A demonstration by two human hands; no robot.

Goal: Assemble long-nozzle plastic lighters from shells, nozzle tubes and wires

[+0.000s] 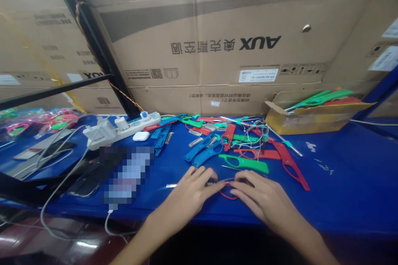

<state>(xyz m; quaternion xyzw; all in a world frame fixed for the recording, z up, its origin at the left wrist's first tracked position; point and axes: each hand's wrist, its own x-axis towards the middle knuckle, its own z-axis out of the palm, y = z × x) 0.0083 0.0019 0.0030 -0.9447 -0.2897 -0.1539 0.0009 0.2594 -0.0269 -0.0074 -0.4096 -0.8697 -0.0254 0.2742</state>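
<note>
A red long-neck lighter casing (229,195) lies low over the blue tabletop, mostly covered by fingers. Its metal tube (171,186) pokes out to the left from beneath my left hand (194,188), whose thumb and fingers pinch the casing's left part. My right hand (261,194) is closed on the other end, thumb and fingertips pressed near the trigger loop. Just beyond the hands lie a green casing half (245,163), a red casing half (292,165) and blue casing halves (205,151).
Loose wires and clear small parts (195,142) are strewn behind. A cardboard box (307,121) of casings stands back right. On the left are a power strip (124,130), a white earbud case (141,136), a phone (130,176) and cables. Large cartons (217,16) form the back wall.
</note>
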